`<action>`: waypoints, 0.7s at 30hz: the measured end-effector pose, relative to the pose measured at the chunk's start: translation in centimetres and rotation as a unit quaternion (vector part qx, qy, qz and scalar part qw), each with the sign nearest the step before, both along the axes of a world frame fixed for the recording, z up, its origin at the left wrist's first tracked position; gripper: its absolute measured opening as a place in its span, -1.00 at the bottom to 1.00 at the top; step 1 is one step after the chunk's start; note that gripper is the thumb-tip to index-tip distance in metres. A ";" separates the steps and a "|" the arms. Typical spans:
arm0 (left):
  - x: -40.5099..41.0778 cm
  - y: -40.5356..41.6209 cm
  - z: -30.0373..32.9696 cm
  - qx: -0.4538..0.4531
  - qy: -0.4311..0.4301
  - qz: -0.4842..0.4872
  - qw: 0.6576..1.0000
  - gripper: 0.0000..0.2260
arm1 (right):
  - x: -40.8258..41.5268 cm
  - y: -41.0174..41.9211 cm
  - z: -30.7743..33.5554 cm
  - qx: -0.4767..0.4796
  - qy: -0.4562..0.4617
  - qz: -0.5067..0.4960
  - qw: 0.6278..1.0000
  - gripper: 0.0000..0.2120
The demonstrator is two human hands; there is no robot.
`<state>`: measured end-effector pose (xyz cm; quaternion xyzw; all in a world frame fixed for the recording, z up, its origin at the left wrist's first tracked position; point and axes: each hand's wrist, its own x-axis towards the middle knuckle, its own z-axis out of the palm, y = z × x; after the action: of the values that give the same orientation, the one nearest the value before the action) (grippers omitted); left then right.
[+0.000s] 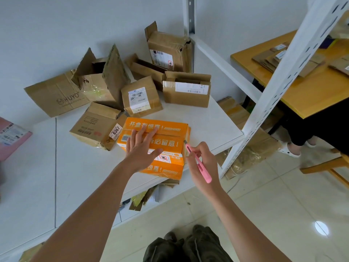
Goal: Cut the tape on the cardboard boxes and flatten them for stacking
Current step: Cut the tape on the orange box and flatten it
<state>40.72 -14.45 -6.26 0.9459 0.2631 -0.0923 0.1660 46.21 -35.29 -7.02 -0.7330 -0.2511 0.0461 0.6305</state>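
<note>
A: One orange box (166, 129) at the near edge of the white tabletop (79, 167), white Chinese print on top, barcode sticker at its left end.

B: Hands?

A: Left hand (140, 148) lies flat on the lid, fingers straight. Right hand (203, 161) grips a pink box cutter (198, 162), blade tip touching the box's right end.

B: Brown boxes?

A: Seven behind it, most with flaps open. Readable: "HUYO" on the far-left one (54, 95), a "6367" tag (115, 131) on the box (92, 127) just left of the orange one. Three carry white shipping labels, text too small.

B: Anything else?

A: Flattened cardboard (287, 57) on a wooden table to the right.
</note>
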 end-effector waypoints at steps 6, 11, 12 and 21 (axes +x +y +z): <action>-0.4 0.0 1.2 0.005 0.024 -0.017 1.000 -0.31 | 0.1 -1.2 0.3 -0.009 -0.018 0.049 0.999 -0.85; 0.9 0.0 2.4 0.012 -0.012 0.026 0.999 -0.33 | 0.2 -2.4 -0.4 0.021 0.031 -0.005 0.999 -0.88; 1.6 0.4 2.8 0.011 -0.024 0.034 0.999 -0.36 | 0.0 -2.5 -0.6 0.031 0.049 -0.034 0.998 -0.88; 4.6 4.2 3.8 0.112 0.099 -0.058 0.987 -0.01 | -1.1 0.4 -1.4 0.086 0.086 -0.138 0.983 -0.93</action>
<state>45.36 -10.25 -2.45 0.9584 0.2317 -0.1646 0.0270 45.09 -34.94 -8.38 -0.6971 -0.0958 -0.0003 0.7106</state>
